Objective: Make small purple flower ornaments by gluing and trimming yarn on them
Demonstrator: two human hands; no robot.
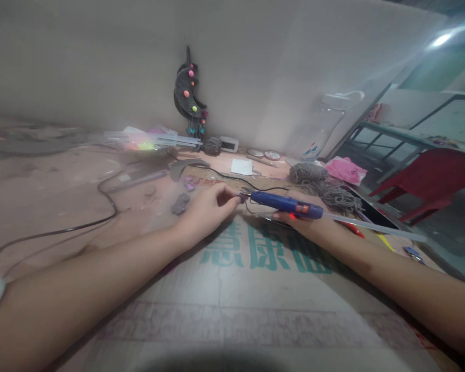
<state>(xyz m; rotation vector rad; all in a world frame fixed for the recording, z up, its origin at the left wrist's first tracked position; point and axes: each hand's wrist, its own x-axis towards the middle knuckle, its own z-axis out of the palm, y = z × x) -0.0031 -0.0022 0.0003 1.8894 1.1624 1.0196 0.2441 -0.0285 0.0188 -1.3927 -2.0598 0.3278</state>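
Above the worktop, the left hand pinches a small piece between its fingers, at the tip of the glue gun, which the right hand clamps in its fingers.

From the left hand, has the glue gun at 3 o'clock in the right hand, yarn ball at 12, card at 1, yarn skein at 2.
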